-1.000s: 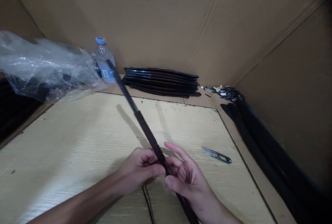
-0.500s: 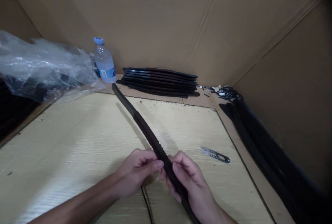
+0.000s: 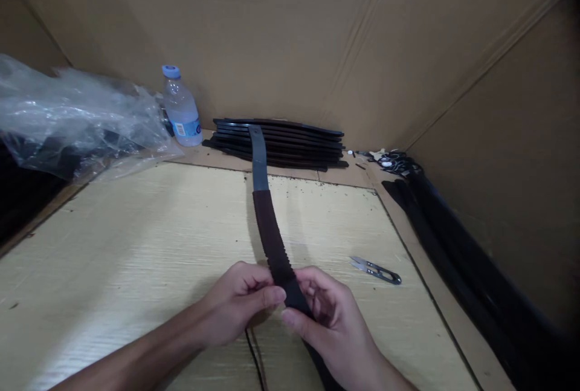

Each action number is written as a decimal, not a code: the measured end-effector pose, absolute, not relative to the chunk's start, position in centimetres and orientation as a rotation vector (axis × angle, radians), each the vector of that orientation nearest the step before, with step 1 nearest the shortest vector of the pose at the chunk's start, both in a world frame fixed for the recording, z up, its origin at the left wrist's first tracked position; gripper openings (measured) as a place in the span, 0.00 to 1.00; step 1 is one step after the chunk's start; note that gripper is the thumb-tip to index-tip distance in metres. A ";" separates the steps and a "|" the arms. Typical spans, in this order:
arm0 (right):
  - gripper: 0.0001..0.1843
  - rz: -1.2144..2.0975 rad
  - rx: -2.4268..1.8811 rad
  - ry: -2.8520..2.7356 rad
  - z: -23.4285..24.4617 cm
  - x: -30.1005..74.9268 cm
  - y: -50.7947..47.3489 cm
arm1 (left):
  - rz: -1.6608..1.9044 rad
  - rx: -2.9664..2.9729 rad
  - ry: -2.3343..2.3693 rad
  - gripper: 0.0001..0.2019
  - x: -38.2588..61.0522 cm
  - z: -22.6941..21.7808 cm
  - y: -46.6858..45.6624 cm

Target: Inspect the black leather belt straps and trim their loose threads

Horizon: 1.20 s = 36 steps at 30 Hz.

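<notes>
A long dark strap-like strip [image 3: 270, 222] runs from the stack at the back down toward me. Its far end is a bare grey flat bar [image 3: 260, 164] with a small hole near the tip. Dark brown fabric covers the rest, bunched into ridges just above my hands. My left hand [image 3: 247, 297] pinches the covered strip from the left, thumb on top. From the right, my right hand [image 3: 330, 318] grips it slightly lower, thumb across it and fingers behind. Below my left hand a thin black cord [image 3: 254, 355] hangs down. Thread snips [image 3: 376, 270] lie on the board to the right.
Dark strips [image 3: 299, 148] are stacked against the cardboard wall [image 3: 281, 34]. A water bottle [image 3: 183, 110] stands left of them, beside a clear plastic bag [image 3: 86, 116]. Long black sleeves [image 3: 435, 240] lie along the right edge, near a tangle of cords [image 3: 399, 163].
The strip's far end has swung right, from near the bottle to in front of the stack, and its flat face now shows. My right thumb has shifted left and down along it.
</notes>
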State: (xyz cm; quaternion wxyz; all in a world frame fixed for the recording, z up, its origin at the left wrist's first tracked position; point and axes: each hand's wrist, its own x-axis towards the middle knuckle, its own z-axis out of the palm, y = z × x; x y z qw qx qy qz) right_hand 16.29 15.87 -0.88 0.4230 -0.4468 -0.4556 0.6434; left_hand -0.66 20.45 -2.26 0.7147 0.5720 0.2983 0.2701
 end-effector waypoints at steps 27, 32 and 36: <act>0.15 1.673 -1.133 -0.995 -1.2 15.9 15.5 | 0.552 1.163 0.550 0.14 -0.3 -2.2 20.3; 0.15 1.610 -1.120 -1.041 -1.6 16.3 15.0 | 0.614 1.239 0.691 0.15 -0.4 -2.4 20.3; 0.10 1.482 -1.139 -1.117 -1.3 16.5 15.0 | 0.645 1.210 0.647 0.15 -0.4 -2.6 20.4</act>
